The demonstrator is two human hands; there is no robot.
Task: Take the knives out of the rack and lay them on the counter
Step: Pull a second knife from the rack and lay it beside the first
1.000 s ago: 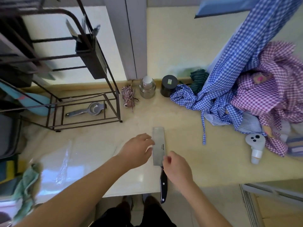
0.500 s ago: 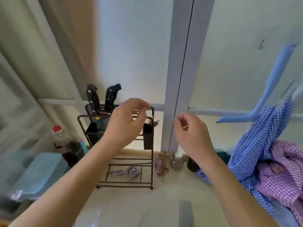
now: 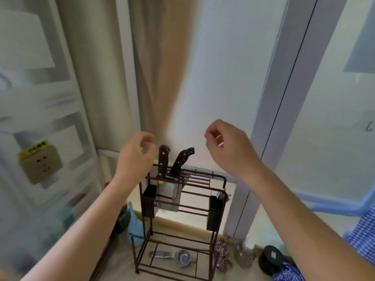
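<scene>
Both hands were up in the air above the rack (image 3: 203, 179), w/ nothing in them. The left hand (image 3: 135, 159) was just left of the first knife handle (image 3: 162, 162). Its fingers (image 3: 149, 139) were curled in loose, half open, not on anything. It looked very near the handle, maybe touching at the side, but I couldn't tell for sure. The right hand (image 3: 227, 147) was up & to the right of the knives, apart from them. Its fingers were curled too, thumb near the first finger, holding nothing.

Two knives were in the top slots of the rack, at the back left. The first knife stood almost straight up, black handle w/ small dots. The second knife (image 3: 180, 160) leaned to the right, just beside the first. Their wide shiny blades (image 3: 169, 196) hung down inside the rack, between the bars.

The rack was dark brown wire & stood on the pale counter (image 3: 121, 266). A black cup (image 3: 149, 200) hung on its left side, another black cup (image 3: 215, 212) on its right. A metal squeezer tool (image 3: 178, 257) lay on the bottom shelf. To the right of the rack were a small checked cloth bundle (image 3: 221, 253), a glass jar (image 3: 244, 253), a black jar (image 3: 271, 259) & blue checked cloth (image 3: 363, 240). A wall socket (image 3: 41, 163) was on the left, blurry.
</scene>
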